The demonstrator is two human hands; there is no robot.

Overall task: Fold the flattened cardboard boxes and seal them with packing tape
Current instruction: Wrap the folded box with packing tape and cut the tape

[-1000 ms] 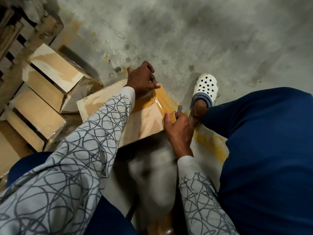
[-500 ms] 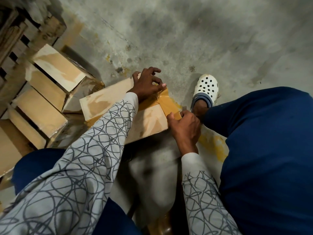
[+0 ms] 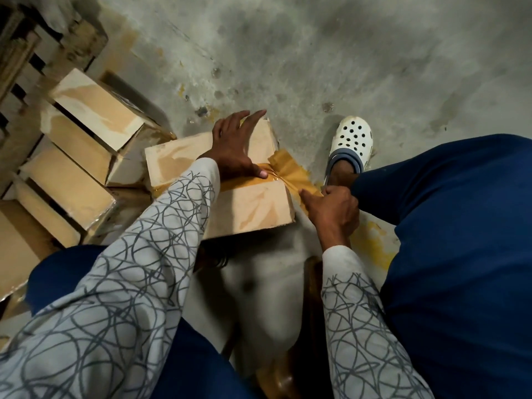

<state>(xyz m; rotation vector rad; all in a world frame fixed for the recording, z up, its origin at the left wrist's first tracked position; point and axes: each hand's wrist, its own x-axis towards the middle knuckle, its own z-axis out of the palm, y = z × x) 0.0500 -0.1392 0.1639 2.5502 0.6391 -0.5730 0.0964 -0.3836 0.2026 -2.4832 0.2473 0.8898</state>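
Directions are read from the frame centre.

1. At 10 o'clock, at the frame edge, a wooden pallet (image 3: 31,50) lies on the concrete floor (image 3: 316,53).
2. At 9 to 10 o'clock, just inside the pallet, the stacked boxes (image 3: 95,110) lie tilted in a row, each overlapping the next. The nearest one touches the left edge of the work piece.
3. The cardboard box (image 3: 253,205) sits just above centre, folded closed, with its top face toward the camera.
4. The left hand (image 3: 233,151) lies flat on the far half of that top face. Its fingers (image 3: 253,116) are straight and spread toward 12 o'clock, reaching the far edge. The thumb presses down on the tape line.
5. The packing tape (image 3: 293,174) (brown and glossy) runs along the centre seam of the box. It passes over the right edge at 1 o'clock, where it is creased.
6. The right hand (image 3: 334,208), at 2 o'clock beside the right edge of the box, has its fingers curled and pinches the free end of the tape.
7. At 2 o'clock, beyond the right hand, a white perforated clog (image 3: 352,138) stands on the floor.
8. At 3 to 4 o'clock, a yellow stain (image 3: 371,243) marks the floor beside a blue trouser leg.
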